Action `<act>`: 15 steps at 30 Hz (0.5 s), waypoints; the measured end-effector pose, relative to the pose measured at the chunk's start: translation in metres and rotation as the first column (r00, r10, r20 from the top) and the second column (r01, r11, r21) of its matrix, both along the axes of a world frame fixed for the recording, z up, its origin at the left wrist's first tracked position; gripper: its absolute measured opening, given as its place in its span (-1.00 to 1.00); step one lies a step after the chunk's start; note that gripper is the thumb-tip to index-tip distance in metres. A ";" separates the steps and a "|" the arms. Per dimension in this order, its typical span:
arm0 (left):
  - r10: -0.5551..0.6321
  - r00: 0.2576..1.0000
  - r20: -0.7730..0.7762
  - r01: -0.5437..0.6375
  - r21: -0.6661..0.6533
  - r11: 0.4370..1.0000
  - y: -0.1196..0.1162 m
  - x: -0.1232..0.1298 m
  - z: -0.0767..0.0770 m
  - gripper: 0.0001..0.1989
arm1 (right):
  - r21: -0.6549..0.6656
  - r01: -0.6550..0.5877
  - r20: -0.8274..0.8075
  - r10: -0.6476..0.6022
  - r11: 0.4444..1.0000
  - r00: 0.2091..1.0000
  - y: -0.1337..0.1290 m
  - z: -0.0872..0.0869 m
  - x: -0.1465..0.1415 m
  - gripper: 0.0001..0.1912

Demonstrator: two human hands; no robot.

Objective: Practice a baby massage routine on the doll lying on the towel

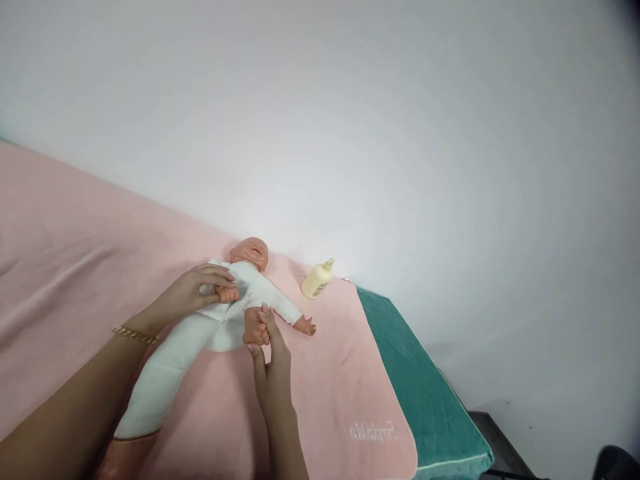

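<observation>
A baby doll (227, 333) in a white cloth body lies on its back on a pink towel (330, 393), its head (250, 253) toward the wall. My left hand (193, 290), a gold bracelet on its wrist, has fingers and thumb curled around the doll's hand (228, 294). Thumb and fingers of my right hand (274, 373) grip the doll's raised foot (255, 327). One doll arm stretches out to the right, its open hand (305, 325) resting on the towel. The other leg (165, 380) reaches toward me at lower left.
A pale yellow pump bottle (317, 279) stands on the towel right of the doll's head, near the white wall (375, 133). A green cover (420, 380) shows beyond the towel's right edge, above a drop to dark objects at lower right.
</observation>
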State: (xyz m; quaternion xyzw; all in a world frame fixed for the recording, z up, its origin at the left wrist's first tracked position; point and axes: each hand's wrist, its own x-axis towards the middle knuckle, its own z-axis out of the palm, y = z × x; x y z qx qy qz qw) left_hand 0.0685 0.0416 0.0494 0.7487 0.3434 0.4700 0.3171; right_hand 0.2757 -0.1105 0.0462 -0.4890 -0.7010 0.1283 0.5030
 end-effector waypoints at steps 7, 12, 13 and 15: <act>0.234 0.940 0.249 -0.160 -0.287 0.944 -0.010 -0.007 0.010 -0.55 | 0.033 -0.045 0.000 0.045 0.998 0.999 -0.033 0.007 0.002 -0.44; 0.456 0.699 0.550 -0.225 -0.436 0.871 -0.009 -0.010 0.014 -0.57 | 0.053 -0.049 0.087 0.045 0.997 0.995 -0.070 -0.008 0.002 -0.44; 0.500 0.628 0.596 -0.244 -0.459 0.854 -0.007 -0.010 0.013 -0.57 | 0.072 -0.043 0.116 0.034 0.996 0.993 -0.076 -0.016 0.002 -0.47; 0.579 0.505 0.640 -0.291 -0.505 0.813 -0.001 -0.013 0.007 -0.58 | 0.141 -0.023 0.179 -0.002 0.990 0.984 -0.085 -0.033 0.003 -0.51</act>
